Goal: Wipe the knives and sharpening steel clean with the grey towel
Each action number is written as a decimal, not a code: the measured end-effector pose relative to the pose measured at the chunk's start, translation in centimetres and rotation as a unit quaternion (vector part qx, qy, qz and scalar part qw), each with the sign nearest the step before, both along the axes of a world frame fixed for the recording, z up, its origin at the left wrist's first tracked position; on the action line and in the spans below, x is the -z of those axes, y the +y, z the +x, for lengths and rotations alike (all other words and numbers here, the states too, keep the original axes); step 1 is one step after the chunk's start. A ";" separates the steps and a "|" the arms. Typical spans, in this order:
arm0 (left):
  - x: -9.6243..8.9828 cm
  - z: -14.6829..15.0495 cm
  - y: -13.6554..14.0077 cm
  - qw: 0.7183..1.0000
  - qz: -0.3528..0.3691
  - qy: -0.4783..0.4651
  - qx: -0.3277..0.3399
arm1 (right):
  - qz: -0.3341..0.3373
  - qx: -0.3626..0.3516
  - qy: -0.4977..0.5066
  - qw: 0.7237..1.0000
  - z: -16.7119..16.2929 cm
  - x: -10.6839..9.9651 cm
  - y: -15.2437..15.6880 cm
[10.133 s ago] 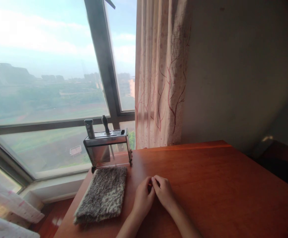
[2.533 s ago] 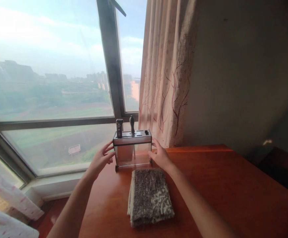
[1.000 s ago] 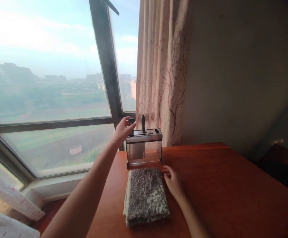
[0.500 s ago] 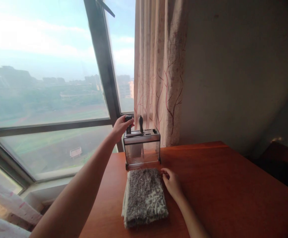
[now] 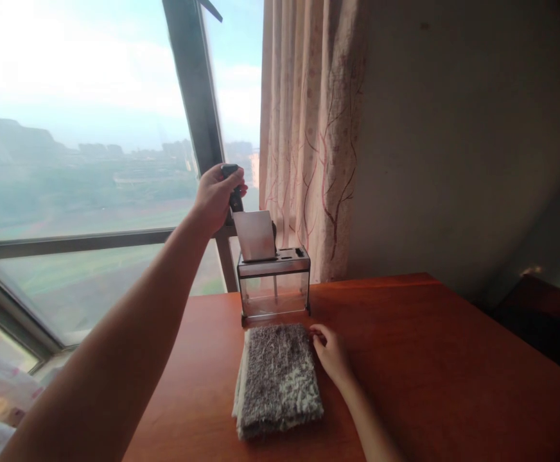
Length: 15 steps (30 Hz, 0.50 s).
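My left hand (image 5: pixel 219 192) is wrapped round the black handle (image 5: pixel 234 196) of a cleaver. Its broad, shiny blade (image 5: pixel 255 236) stands tilted in the top of a clear-sided knife block (image 5: pixel 274 271), with the lower end still at the slot. Behind the blade, the dark handle of a second utensil is mostly hidden. In front of the block lies a folded grey-and-white towel (image 5: pixel 280 382). My right hand (image 5: pixel 331 350) rests on the table at the towel's right far corner, fingers loosely bent with the thumb apart, holding nothing.
The reddish-brown wooden table (image 5: pixel 429 359) stretches to the right. A large window (image 5: pixel 92 160) with a dark frame is on the left. A patterned curtain (image 5: pixel 309 128) hangs behind the block, beside a grey wall (image 5: pixel 453 141).
My left hand has risen and shifted slightly left, drawing the cleaver upward so much of its blade now shows above the block. My right hand and the towel have stayed in place.
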<state>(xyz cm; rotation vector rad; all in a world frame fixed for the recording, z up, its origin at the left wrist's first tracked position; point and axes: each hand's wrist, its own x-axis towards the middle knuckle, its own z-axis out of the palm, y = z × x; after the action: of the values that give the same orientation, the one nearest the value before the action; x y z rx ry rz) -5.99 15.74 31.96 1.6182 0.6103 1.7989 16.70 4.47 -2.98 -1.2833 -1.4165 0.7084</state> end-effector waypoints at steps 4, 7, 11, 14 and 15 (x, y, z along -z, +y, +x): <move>-2.1 -0.4 -0.8 0.999 0.027 -0.027 -0.010 | -0.002 -0.001 0.002 1.000 0.0 -0.1 0.0; -2.8 -0.9 -1.7 0.998 0.046 -0.035 -0.011 | -0.003 -0.002 0.002 1.000 0.0 -0.1 0.0; -1.8 -1.9 -2.6 0.997 0.022 -0.079 0.018 | -0.002 -0.002 -0.001 1.000 0.0 -0.1 0.0; 0.2 -2.9 -2.8 0.993 -0.013 -0.121 0.005 | -0.001 -0.003 -0.005 1.000 0.0 -0.1 0.0; 0.9 -3.2 -2.9 0.991 -0.021 -0.130 -0.007 | -0.001 -0.004 -0.006 1.000 0.0 -0.1 0.0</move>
<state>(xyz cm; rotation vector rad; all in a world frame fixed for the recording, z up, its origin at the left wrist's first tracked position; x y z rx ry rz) -9.22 12.86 31.03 1.3243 0.5367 1.9532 16.66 4.49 -2.90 -1.2859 -1.4318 0.7080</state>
